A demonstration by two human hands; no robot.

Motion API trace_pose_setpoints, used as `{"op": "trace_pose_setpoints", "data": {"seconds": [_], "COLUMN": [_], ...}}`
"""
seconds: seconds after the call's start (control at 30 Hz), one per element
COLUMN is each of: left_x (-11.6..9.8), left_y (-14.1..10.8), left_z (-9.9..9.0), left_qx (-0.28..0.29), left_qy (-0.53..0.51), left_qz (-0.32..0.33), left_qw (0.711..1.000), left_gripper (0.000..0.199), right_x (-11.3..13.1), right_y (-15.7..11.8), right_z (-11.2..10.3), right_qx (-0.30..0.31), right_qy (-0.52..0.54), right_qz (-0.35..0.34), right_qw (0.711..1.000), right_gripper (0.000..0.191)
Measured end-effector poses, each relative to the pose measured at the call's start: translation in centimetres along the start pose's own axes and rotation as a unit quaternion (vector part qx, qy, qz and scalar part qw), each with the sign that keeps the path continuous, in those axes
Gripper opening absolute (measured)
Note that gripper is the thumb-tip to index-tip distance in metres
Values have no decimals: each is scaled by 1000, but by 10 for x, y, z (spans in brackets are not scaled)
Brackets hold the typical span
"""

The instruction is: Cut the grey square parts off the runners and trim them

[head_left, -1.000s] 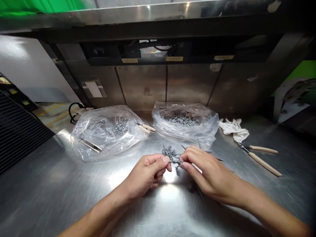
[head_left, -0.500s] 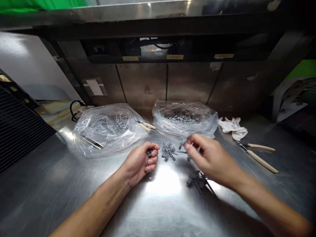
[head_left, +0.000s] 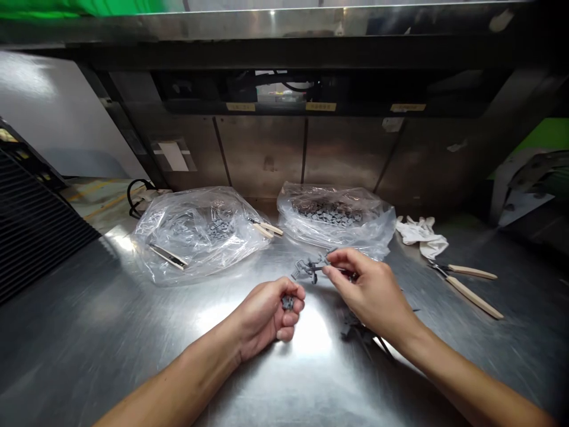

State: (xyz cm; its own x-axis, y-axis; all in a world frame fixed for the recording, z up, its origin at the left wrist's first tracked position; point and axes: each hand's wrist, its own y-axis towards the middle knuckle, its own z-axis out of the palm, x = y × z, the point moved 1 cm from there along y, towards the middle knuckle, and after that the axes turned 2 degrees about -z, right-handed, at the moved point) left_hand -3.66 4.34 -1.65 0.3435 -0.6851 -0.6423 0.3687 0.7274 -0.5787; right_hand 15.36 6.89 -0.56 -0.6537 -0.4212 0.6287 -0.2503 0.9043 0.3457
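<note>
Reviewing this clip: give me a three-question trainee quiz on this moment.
1. True or false: the right hand pinches a grey branched piece, while the left hand curls around a small grey piece.
2. How many clear plastic bags of grey pieces lie on the brushed steel bench?
3. Which tool lies right of the right hand: A) a steel hammer, or B) wood-handled pliers?

Key: 1 true; 2 two; 3 B.
</note>
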Motion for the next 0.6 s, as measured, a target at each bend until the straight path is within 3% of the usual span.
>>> {"op": "trace_pose_setpoints", "data": {"seconds": [0.13,0.3,0.4,0.5,0.6], "left_x": [5,7,8,9,7], "left_y": [-5,-8,-8,-12,-17], "left_z": [9,14,16,18,18], "left_qx": [39,65,75,83,85], "left_qy": [-4,2,15,23,32], "left_qz": [-8,29,14,-3,-29], "left_qw": [999,997,997,996,995], "left_gripper": [33,17,21,20,17], "right_x": [0,4,6,0,-19], "right_y": [-6,-12,-12,-5,8], "right_z": [-2,-1,-5,-19,-50], "right_qx": [-16,-12,-33,-75,-166], "right_qy": [68,83,62,38,7], "right_qz": [5,-19,-33,-30,18], "right_qw": [998,996,997,996,986], "right_gripper": [21,19,18,18,28]}}
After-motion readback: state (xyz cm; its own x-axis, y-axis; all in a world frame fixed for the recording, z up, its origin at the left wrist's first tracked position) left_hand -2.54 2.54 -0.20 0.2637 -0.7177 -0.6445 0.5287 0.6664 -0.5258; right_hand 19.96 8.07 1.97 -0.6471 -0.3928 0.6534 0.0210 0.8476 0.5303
